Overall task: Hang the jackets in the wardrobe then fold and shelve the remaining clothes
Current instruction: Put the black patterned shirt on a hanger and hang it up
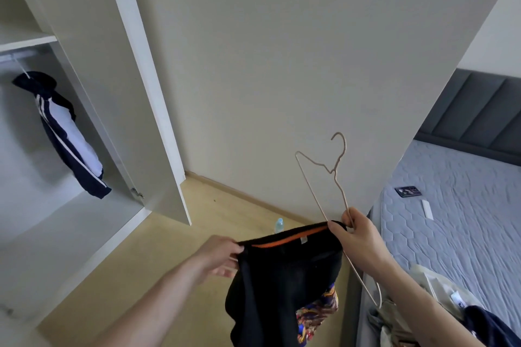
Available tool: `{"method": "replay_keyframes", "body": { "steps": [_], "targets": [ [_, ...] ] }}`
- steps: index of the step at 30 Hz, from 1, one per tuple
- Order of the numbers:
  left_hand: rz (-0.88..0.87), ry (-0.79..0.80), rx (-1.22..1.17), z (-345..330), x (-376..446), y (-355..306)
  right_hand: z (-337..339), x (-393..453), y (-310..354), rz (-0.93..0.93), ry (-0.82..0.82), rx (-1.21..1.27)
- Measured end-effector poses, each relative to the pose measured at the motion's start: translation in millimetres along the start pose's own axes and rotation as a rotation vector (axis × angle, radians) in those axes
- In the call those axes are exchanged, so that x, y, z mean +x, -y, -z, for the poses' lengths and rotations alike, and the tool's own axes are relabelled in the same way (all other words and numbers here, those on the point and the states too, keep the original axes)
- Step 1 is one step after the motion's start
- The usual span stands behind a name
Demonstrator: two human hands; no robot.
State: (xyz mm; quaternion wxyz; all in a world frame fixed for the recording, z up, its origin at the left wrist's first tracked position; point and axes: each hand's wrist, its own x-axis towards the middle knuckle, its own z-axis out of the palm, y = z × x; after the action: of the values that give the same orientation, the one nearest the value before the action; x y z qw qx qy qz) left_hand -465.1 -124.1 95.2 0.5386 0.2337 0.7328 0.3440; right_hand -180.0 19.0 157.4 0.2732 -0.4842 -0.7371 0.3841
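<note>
A black jacket (282, 276) with an orange collar lining and a colourful patterned part hangs between my hands in front of me. My left hand (220, 256) grips its left collar edge. My right hand (356, 234) pinches the right collar edge together with a thin beige wire hanger (331, 175), whose hook points up. In the open wardrobe (121, 93) at the left, a navy and white jacket (66, 132) hangs from the rail (17, 55).
A bed (465, 220) with a grey headboard stands at the right, with a phone (408, 191), a white remote (427, 208) and a pile of clothes (428, 304) on it. A small bottle (279, 225) stands on the wooden floor by the wall.
</note>
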Motion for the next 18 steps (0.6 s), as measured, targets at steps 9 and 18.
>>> {"method": "replay_keyframes", "body": {
  "steps": [9,18],
  "targets": [
    [-0.168,-0.094,-0.278,2.0,-12.1,-66.1,9.6,-5.3,-3.3,0.001,0.033,-0.097],
    [-0.357,-0.306,0.033,29.8,-3.5,-94.6,44.3,-22.8,29.3,0.220,0.094,-0.087]
  ]
}}
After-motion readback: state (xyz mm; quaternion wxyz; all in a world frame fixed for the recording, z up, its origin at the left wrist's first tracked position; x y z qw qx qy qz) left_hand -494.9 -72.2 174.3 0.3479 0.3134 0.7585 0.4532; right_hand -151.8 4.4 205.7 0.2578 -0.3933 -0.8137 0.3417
